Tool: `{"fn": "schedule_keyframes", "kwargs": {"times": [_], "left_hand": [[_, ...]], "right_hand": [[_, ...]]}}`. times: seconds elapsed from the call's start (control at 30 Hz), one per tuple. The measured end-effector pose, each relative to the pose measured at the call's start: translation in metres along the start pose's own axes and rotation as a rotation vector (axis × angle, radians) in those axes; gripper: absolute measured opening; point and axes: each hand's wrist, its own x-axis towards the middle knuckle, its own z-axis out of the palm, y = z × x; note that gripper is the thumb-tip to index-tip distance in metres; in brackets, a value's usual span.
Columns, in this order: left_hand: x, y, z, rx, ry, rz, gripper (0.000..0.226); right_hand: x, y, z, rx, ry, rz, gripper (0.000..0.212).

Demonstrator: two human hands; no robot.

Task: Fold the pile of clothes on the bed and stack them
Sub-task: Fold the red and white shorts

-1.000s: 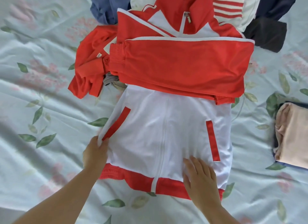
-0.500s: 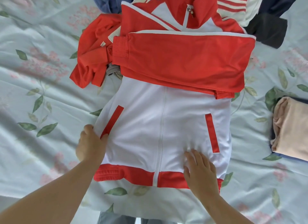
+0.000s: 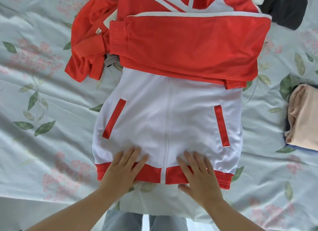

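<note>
The white-and-red jacket (image 3: 168, 120) lies flat on the bed (image 3: 43, 96), red sleeves (image 3: 189, 45) folded across its chest. Left grip (image 3: 123, 168) and right grip (image 3: 199, 175) press flat, fingers straight, on the jacket's hem (image 3: 149, 174), 1 either side of its zip (image 3: 166, 127).

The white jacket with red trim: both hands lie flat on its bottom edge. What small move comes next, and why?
Probably grip the red hem and fold it up toward the sleeves. The jacket lies flat, sleeves already folded across the chest, and left hand and right hand rest on that hem.
</note>
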Motion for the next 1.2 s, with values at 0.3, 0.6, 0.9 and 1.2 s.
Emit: {"fn": "schedule_keyframes", "kwargs": {"times": [0.3,0.6,0.9,1.2], "left_hand": [[0.023,-0.007,-0.027,0.059,0.002,0.031,0.071],[0.032,-0.001,-0.116,-0.016,-0.088,-0.107,0.03],[0.01,0.006,-0.158,-0.051,-0.244,-0.145,0.022],[-0.022,0.01,-0.201,-0.151,-0.398,0.101,0.051]], "right_hand": [[0.003,0.011,-0.013,0.026,0.153,-0.067,0.072],[-0.003,0.026,-0.076,0.093,0.079,0.208,0.045],[0.005,0.018,-0.158,0.132,-0.195,0.168,0.004],[-0.023,0.016,-0.199,0.245,-0.404,0.12,0.04]]}}
